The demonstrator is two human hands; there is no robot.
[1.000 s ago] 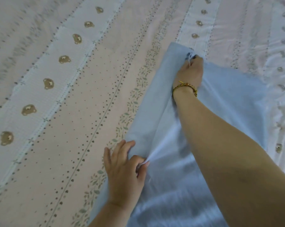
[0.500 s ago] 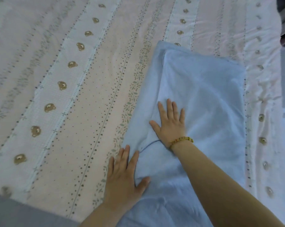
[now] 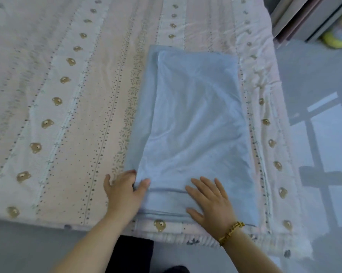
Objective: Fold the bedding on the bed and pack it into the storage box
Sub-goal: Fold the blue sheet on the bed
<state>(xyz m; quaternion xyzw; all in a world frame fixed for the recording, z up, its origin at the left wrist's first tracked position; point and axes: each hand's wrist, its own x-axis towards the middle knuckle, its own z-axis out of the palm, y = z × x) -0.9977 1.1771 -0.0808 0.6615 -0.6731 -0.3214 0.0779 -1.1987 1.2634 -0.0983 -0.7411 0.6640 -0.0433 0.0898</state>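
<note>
A light blue piece of bedding [image 3: 193, 119] lies folded into a long rectangle on the pink patterned bed cover [image 3: 83, 119], near the bed's right side. A darker blue under-layer shows along its left and far edges. My left hand [image 3: 124, 192] is at the near left corner, thumb on top of the cloth and fingers curled at its edge, pinching it. My right hand [image 3: 209, 200], with a gold bracelet on the wrist, lies flat with fingers spread on the near end of the blue bedding.
The bed's near edge [image 3: 48, 223] runs across the bottom, with grey floor [image 3: 313, 134] below and to the right. Furniture [image 3: 304, 16] and a yellow-green soft object [image 3: 337, 40] stand at the top right.
Both hands slid back along the blue bedding to its near end. My left hand went from lying flat to pinching the near left corner. The view pulled back, showing the bed's edge and floor.
</note>
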